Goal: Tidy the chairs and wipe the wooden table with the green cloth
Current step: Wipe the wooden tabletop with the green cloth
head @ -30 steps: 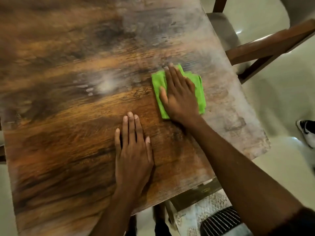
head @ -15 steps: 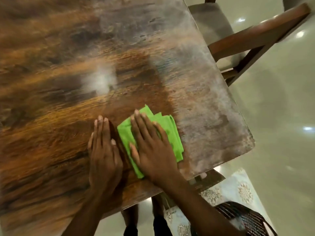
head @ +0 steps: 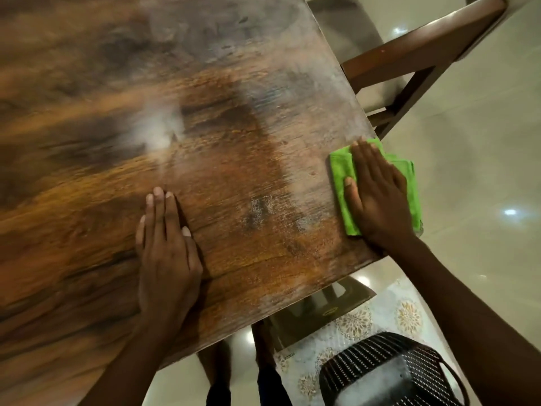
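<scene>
Wooden table fills the left and middle of the view, its grain dark brown streaked with orange and blurred toward 9 o'clock. A pale, hazy patch sits on the wood just left of centre, toward 11 o'clock from the left hand.

Left hand lies flat on the tabletop near the table's near edge, at about 7 o'clock in the view, palm down, fingers straight and close together, pointing to 12 o'clock; it holds nothing.

Further right the wood turns greyer and duller, with a dark speckled spot between the two hands.

Right hand presses flat on the green cloth at roughly 3 o'clock, fingers straight and together, thumb lying along the cloth's left part. The folded cloth sits at the table's right edge, close to the near corner, and its right side overhangs the edge.

Beyond it at 1 o'clock stands a wooden chair with a grey seat, tucked partly under the table. Glossy pale floor spreads across the right. At 5 o'clock, below the table corner, a patterned mat lies on the floor with a black perforated basket on it.
</scene>
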`<state>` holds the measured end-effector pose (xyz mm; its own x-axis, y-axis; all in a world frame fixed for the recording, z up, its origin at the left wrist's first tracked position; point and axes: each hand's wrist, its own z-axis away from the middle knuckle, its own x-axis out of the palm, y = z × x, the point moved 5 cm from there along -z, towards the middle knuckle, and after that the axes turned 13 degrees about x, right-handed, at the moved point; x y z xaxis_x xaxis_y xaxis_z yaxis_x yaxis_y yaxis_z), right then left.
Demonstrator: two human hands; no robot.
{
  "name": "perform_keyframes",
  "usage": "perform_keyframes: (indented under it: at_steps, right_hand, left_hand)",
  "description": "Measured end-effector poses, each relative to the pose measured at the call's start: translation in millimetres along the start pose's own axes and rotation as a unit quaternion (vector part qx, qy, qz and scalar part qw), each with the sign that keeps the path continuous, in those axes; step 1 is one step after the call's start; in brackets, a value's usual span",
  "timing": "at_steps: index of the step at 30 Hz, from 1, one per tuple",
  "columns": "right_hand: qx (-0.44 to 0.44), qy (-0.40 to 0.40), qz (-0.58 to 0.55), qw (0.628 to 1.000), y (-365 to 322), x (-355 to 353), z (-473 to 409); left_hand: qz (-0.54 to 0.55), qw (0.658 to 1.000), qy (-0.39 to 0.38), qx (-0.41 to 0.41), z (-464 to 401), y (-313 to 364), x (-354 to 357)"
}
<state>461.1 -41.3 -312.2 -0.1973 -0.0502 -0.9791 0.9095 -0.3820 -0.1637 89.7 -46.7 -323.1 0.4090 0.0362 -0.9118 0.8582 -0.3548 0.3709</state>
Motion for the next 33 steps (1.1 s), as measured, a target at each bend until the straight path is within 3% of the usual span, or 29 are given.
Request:
perform_keyframes:
  at_steps: [5,11,15,17,20,23,27,33]
  right_hand:
    - [0.050,0.019,0.004,0.999,-53.3,8.5,-22.1]
    - [-0.101,-0.027,-0.025,0.994,-169.4,38.3,107.4]
    - [-0.172,-0.045,-0.001,0.984,-134.1,32.0,154.7]
    - [-0.152,-0.036,0.013,0.988,-89.3,26.1,125.9]
    - [-0.046,-0.027,-0.004,0.999,-27.3,8.2,52.2]
    - [0.031,0.010,-0.001,0.999,-8.8,-4.2,-13.0]
    - [0.063,0.021,0.010,0.998,-51.0,-0.7,-59.0]
    - [-0.068,-0.006,-0.002,0.998,-192.5,18.7,-98.5]
  left_hand:
    - [-0.016,1.000,-0.007,0.006,-0.1,1.7,3.0]
    - [0.032,0.999,0.006,-0.013,0.1,-3.6,-1.4]
    - [0.053,0.999,0.003,-0.014,2.2,-7.7,-3.3]
    - [0.055,0.998,-0.004,-0.014,2.2,-7.2,-2.9]
    - [0.042,0.999,-0.008,-0.015,2.3,-5.2,-2.9]
    - [0.024,0.999,-0.016,-0.015,0.3,-2.5,-3.1]
    - [-0.007,0.999,-0.043,-0.020,2.4,2.1,1.0]
    - [-0.051,0.997,-0.057,-0.026,-0.6,4.6,1.1]
